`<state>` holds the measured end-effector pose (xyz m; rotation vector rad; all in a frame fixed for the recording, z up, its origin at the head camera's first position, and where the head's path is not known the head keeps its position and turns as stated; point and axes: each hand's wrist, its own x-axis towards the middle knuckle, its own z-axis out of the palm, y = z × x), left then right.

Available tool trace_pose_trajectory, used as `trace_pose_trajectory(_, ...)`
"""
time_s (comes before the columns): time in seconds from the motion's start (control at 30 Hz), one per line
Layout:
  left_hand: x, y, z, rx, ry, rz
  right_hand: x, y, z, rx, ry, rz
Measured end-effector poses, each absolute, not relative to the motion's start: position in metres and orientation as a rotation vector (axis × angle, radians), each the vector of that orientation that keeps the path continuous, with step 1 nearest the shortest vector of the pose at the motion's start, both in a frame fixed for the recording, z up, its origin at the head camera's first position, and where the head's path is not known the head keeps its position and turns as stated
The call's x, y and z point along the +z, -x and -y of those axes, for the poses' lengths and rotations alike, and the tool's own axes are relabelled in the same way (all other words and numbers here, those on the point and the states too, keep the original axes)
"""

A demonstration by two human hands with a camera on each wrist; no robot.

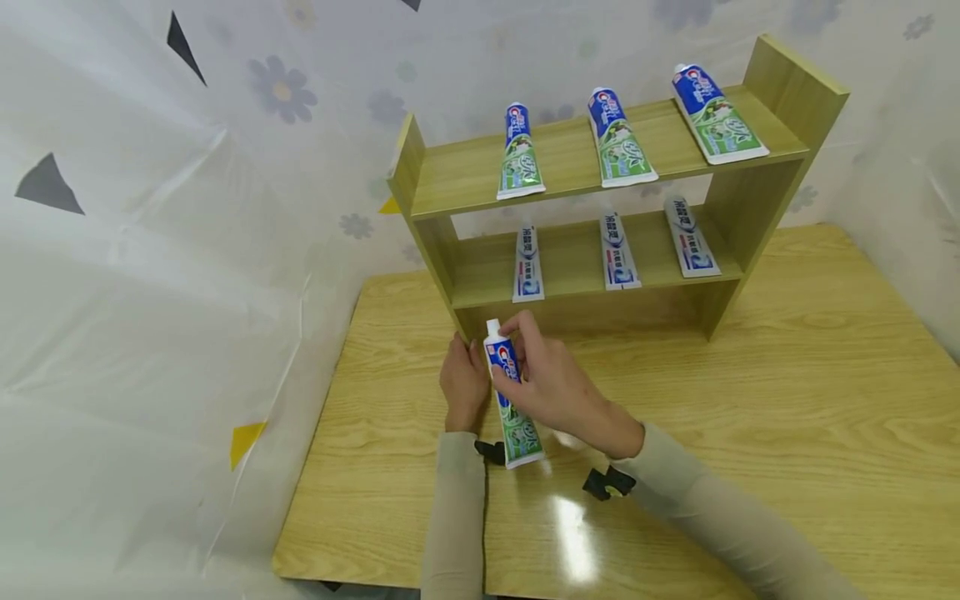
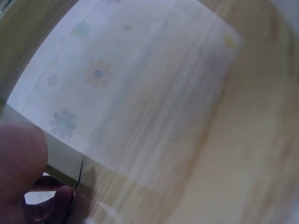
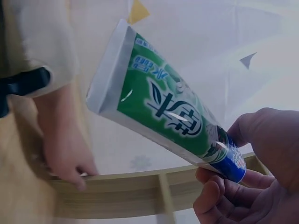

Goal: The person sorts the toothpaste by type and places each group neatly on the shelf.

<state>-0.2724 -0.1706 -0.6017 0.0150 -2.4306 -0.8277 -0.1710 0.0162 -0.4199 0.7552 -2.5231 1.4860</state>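
Observation:
My right hand (image 1: 555, 385) grips a blue, white and green toothpaste tube (image 1: 521, 433) near its white-capped end, thumb on one side and fingers on the other. The cap points toward the shelf and the flat crimped end toward me. Over the right wrist view, the green part of this tube (image 3: 173, 102) fills the middle. Beside it, my left hand (image 1: 463, 382) holds the lower front edge of the left side panel of a wooden shelf (image 1: 561, 158). Thumb and fingers of the left hand (image 2: 21, 172) bend around that panel in the left wrist view.
Three matching blue-green tubes (image 1: 622, 142) lie on the upper board, caps to the back. On the lower board lie three silver-white toothpaste tubes (image 1: 617, 250). The shelf stands on a wood-grain table (image 1: 810, 400), with a pale patterned wall sheet (image 1: 322, 150) behind and to the left.

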Motion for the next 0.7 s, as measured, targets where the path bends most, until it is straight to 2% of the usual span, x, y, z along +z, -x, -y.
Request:
trace_pose_trajectory(0.27,-0.609,0.277,0.175,-0.886,-0.034,2.497,-0.394,0.176,-0.006,1.459,-0.786,2.462)
trace_pose_trajectory(0.6,-0.577,0.264,0.167,-0.922,-0.091,2.575,-0.38,0.186,-0.003,1.417,-0.816,2.383)
trace_pose_trajectory(0.7,-0.584,0.267,0.169,-0.944,-0.11,2.562,-0.374,0.189,-0.003,1.418,-0.816,2.384)
